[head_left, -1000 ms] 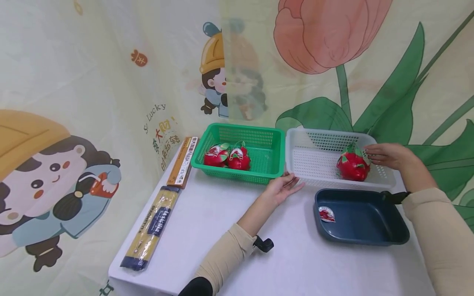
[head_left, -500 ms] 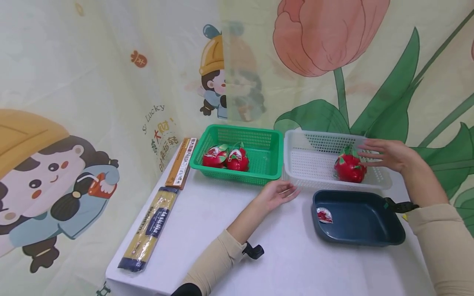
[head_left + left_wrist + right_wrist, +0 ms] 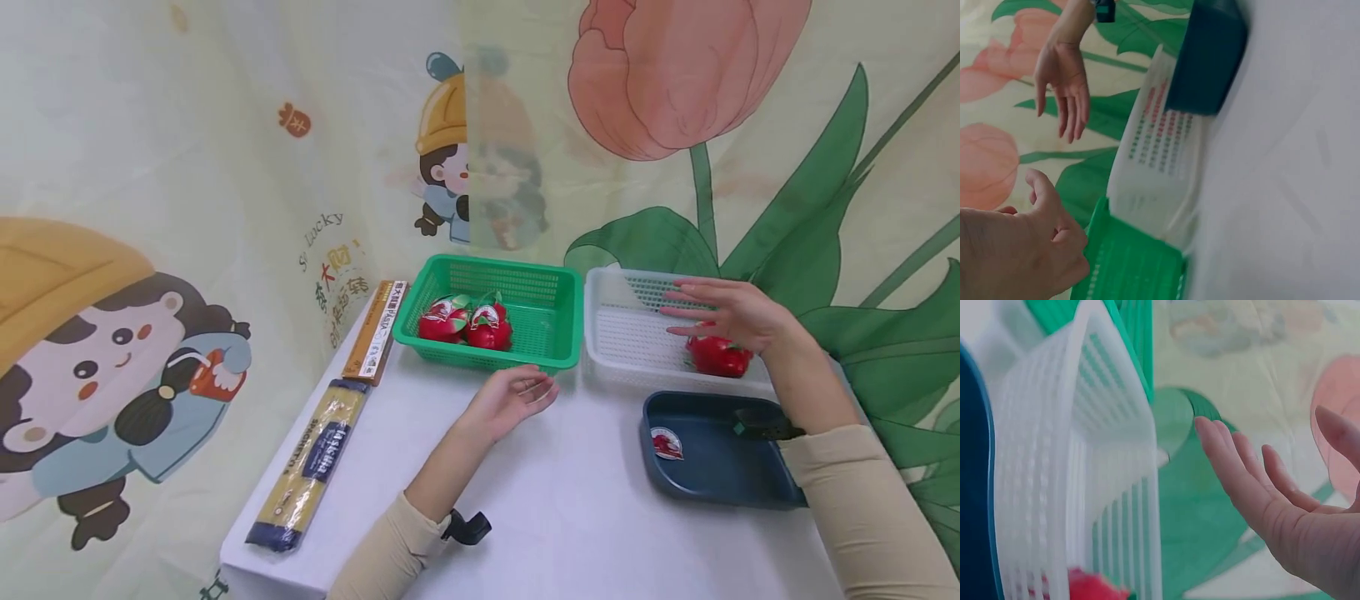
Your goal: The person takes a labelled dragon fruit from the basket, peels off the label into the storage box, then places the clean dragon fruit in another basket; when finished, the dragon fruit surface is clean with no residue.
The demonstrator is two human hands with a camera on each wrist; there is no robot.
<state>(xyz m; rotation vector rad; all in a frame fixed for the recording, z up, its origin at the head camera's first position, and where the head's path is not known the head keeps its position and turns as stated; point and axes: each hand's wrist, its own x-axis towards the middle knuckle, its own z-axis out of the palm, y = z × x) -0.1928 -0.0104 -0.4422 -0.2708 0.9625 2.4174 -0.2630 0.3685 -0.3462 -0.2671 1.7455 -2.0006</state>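
Observation:
My right hand (image 3: pixel 731 312) hovers over the white basket (image 3: pixel 622 333) with its fingers spread and nothing in them. Beneath it, partly hidden, lies a single red dragon fruit (image 3: pixel 720 360) with green scales. My left hand (image 3: pixel 513 402) is just in front of the green basket (image 3: pixel 542 325), fingers loosely bent, holding nothing. Two labelled dragon fruits, one on the left (image 3: pixel 442 321) and one beside it (image 3: pixel 489 327), sit in the green basket. In the right wrist view, the open palm (image 3: pixel 1304 531) is beside the white basket's rim (image 3: pixel 1147 425).
A navy tray (image 3: pixel 712 471) with a round sticker stands in front of the white basket, partly under the right wrist. At the table's left edge lie a spaghetti packet (image 3: pixel 309 467) and an orange-and-white pasta box (image 3: pixel 375 329). A printed curtain (image 3: pixel 360 125) hangs behind.
My right hand has risen off the dragon fruit's side and moved left above the white basket. My left hand has drawn back leftward from the corner between the baskets.

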